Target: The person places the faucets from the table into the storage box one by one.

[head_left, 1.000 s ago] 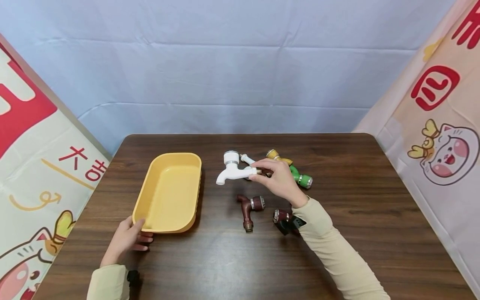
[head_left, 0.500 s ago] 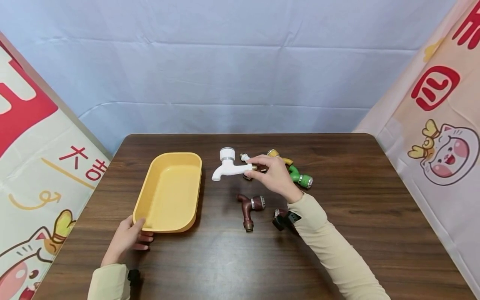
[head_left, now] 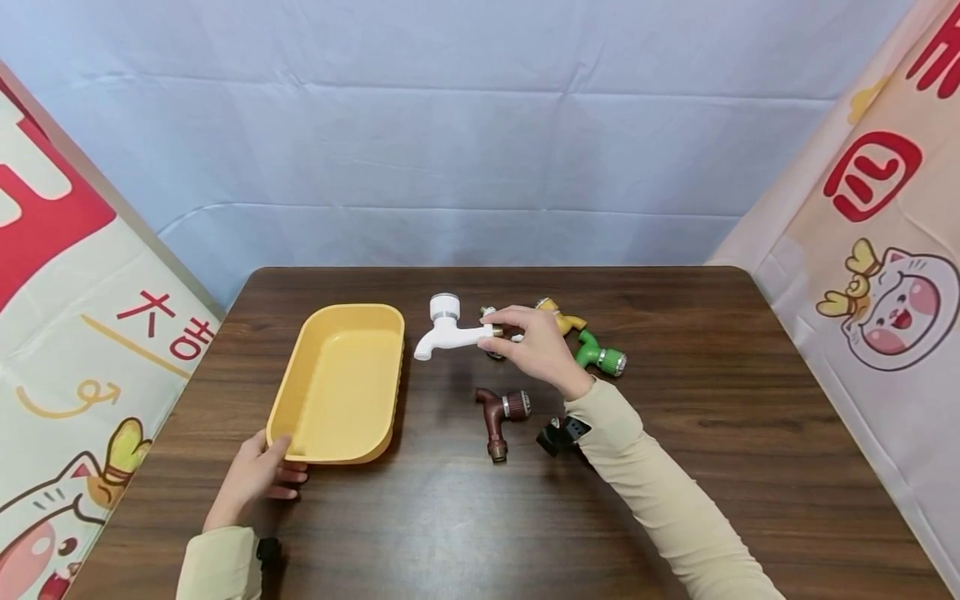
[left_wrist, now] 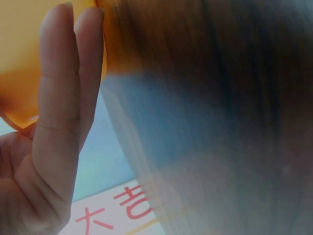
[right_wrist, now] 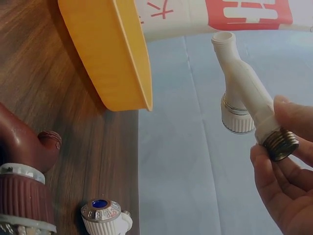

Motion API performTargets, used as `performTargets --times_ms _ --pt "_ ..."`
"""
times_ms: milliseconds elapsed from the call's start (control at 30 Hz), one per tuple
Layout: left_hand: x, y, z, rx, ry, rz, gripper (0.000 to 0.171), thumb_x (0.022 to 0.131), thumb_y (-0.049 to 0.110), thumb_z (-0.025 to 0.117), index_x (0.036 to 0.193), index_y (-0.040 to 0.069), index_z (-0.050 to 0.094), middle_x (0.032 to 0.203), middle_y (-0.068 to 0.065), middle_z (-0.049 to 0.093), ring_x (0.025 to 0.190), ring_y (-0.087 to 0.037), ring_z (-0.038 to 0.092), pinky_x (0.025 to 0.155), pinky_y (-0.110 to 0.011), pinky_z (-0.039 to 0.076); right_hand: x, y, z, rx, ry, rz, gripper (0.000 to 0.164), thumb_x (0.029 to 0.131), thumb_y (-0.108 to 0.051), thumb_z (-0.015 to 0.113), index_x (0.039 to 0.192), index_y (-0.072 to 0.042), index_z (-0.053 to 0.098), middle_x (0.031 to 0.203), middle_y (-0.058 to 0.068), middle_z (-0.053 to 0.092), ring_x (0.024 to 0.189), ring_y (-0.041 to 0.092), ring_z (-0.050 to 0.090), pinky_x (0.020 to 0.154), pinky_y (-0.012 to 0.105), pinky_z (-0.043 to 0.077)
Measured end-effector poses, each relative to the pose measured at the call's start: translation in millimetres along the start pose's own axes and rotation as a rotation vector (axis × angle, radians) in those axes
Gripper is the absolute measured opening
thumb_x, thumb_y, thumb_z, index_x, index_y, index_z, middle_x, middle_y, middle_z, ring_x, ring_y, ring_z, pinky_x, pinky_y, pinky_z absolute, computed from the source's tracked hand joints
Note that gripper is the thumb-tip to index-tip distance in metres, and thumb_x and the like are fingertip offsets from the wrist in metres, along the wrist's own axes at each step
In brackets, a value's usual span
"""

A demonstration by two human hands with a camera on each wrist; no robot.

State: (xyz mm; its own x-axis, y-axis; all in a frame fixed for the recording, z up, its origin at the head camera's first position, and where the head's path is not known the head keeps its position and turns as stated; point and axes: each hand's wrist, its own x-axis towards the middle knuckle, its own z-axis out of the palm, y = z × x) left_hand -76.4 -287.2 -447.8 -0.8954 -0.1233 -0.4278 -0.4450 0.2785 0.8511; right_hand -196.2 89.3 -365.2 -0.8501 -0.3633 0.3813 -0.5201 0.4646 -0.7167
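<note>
Pinching a white tap (head_left: 453,336) midair: right hand (head_left: 538,344). Left hand (head_left: 251,477) grips yellow tray (head_left: 345,387), no taps inside yet; other taps (head_left: 492,419) lie on table (head_left: 420,533).

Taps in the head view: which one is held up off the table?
The white tap pinched by the right hand near its metal threads; the dark red tap, green tap, yellow tap and second white tap rest on the table.

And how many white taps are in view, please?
2: the white tap in the right hand, and a second white tap on the table, partly hidden; more may be covered.
</note>
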Motion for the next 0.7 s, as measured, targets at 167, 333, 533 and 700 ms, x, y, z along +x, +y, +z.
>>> performTargets --times_ms 167,333,533,700 --pt "0.4 0.4 0.4 0.005 0.001 0.003 0.043 0.1 0.022 0.032 0.129 -0.008 0.025 0.078 -0.012 0.063 0.068 -0.023 0.064 0.055 -0.039 0.054 2.0 -0.8 3.8 -0.025 0.001 -0.008 0.027 0.075 -0.017 0.075 0.099 -0.005 0.07 0.1 0.008 0.066 0.076 0.015 0.058 0.061 0.025 0.046" --pt "1.1 -0.4 0.3 0.007 -0.002 0.002 0.044 0.1 0.023 0.031 0.13 -0.008 0.024 0.078 -0.012 0.063 0.068 -0.023 0.064 0.055 -0.039 0.054 4.7 -2.4 5.2 -0.02 -0.01 0.014 0.027 0.076 -0.017 0.075 0.101 -0.006 0.07 0.105 0.009 0.065 0.075 0.014 0.057 0.058 0.025 0.041" --pt "1.6 -1.0 -0.2 0.003 -0.005 0.0 0.045 0.1 0.024 0.032 0.13 -0.008 0.025 0.079 -0.012 0.063 0.068 -0.024 0.064 0.055 -0.039 0.054 10.9 0.8 10.6 -0.006 -0.018 0.001 0.026 0.076 -0.015 0.074 0.1 -0.004 0.069 0.097 0.008 0.066 0.071 0.014 0.058 0.06 0.024 0.047" --pt "1.6 -1.1 -0.3 0.004 -0.003 0.003 0.044 0.1 0.023 0.032 0.13 -0.008 0.026 0.079 -0.012 0.063 0.068 -0.024 0.064 0.055 -0.039 0.054 15.2 3.8 17.3 0.004 -0.022 -0.028 0.025 0.076 -0.013 0.075 0.098 -0.003 0.07 0.093 0.009 0.067 0.07 0.013 0.059 0.061 0.023 0.049"
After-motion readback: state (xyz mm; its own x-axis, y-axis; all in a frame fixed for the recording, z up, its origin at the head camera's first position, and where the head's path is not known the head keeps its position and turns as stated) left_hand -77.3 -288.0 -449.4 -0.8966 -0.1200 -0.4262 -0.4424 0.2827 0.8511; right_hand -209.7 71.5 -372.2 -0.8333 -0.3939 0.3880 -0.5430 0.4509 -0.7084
